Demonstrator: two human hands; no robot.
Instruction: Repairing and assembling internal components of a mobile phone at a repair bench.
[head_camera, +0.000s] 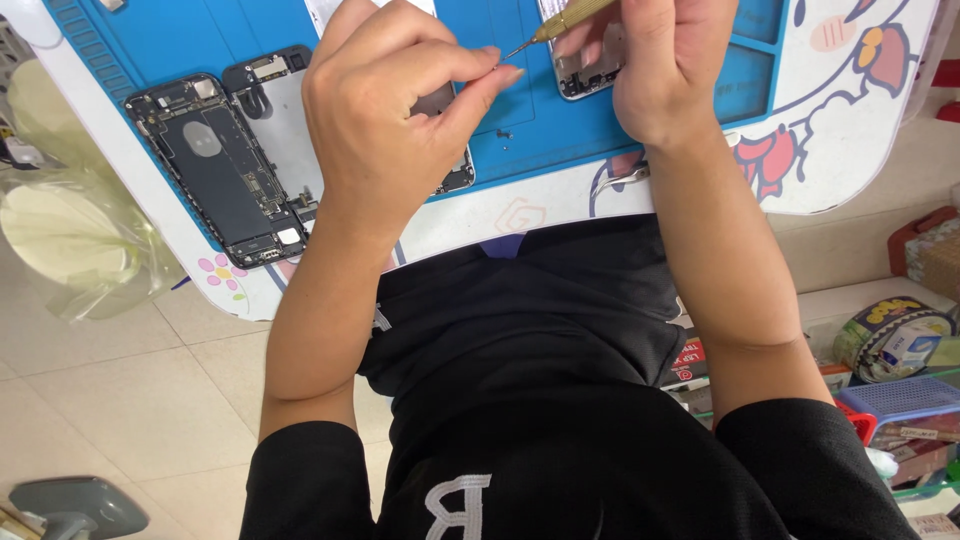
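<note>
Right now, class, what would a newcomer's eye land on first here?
Two bare hands meet over a blue work mat: the right hand holds a brass-coloured screwdriver whose tip meets the pinched fingertips of the left hand. Left of them lies an opened phone body, its dark insides showing.

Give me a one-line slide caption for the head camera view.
Right hand holds a brass screwdriver, left hand pinches at its tip, above an opened phone on a blue mat.

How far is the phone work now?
Done: the opened phone body lies on the blue mat, insides bare. In hand: the right hand holds a screwdriver, whose tip meets the left hand fingertips. Left: another opened phone lies under the right hand, not closed.
</note>
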